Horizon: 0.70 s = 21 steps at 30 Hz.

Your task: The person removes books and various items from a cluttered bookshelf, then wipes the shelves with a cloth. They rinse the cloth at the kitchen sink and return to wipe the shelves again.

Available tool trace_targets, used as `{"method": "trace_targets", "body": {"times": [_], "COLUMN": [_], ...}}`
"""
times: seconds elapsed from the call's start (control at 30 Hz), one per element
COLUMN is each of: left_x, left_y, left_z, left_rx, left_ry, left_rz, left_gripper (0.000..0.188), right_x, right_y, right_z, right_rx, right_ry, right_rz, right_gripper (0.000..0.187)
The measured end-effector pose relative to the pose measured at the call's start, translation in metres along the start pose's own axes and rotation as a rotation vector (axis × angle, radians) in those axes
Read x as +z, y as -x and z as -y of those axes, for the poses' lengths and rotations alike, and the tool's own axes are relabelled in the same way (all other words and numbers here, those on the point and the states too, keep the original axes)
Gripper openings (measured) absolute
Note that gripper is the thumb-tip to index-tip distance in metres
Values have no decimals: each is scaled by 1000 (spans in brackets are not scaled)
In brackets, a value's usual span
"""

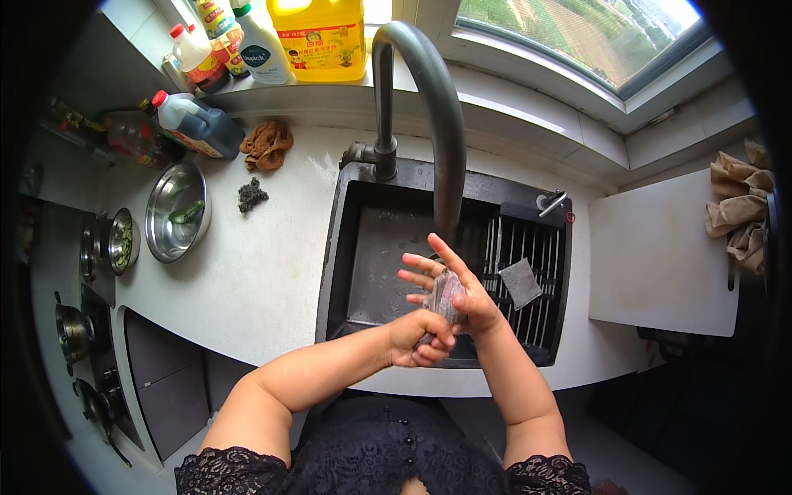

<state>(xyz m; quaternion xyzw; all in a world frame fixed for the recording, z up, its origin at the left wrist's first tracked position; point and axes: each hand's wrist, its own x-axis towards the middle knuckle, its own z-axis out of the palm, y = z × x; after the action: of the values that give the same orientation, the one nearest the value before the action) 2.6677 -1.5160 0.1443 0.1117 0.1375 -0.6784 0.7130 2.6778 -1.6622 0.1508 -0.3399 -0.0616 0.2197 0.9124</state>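
Above the front edge of the dark sink (328, 280), my hands meet around a crumpled greyish-pink cloth (445, 295). My left hand (418, 337) is closed on its lower end, fingers curled. Against the upper part of the cloth lies the palm of my right hand (472, 299), its fingers spread and stretched out to the left. Part of the cloth is hidden in my left fist. Over the basin, just beyond my fingers, arches the dark grey faucet (450, 148); I cannot tell whether water runs.
A drying rack (495, 247) with a grey cloth square (520, 283) covers the sink's right side. At left stand a steel bowl (177, 243) holding a green vegetable, a black scouring pad (252, 195) and a brown rag (266, 146). A white board (660, 256) is at right.
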Motion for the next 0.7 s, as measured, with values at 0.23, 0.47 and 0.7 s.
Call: {"method": "trace_targets", "body": {"times": [0.23,0.47,0.7], "left_x": [29,26,-60], "left_y": [27,23,-42], "left_z": [25,18,17], "left_rx": [-117,-114,358], "left_ry": [101,-732,-1235], "left_rz": [590,-253,-873], "left_gripper": [45,34,47], "right_x": [57,60,-32], "right_y": [29,37,3], "right_z": [22,16,-64], "right_rx": [-178,43,-26], "right_ry": [-41,335,490], "right_rz": [148,-360,-798], "right_gripper": [27,55,49]}}
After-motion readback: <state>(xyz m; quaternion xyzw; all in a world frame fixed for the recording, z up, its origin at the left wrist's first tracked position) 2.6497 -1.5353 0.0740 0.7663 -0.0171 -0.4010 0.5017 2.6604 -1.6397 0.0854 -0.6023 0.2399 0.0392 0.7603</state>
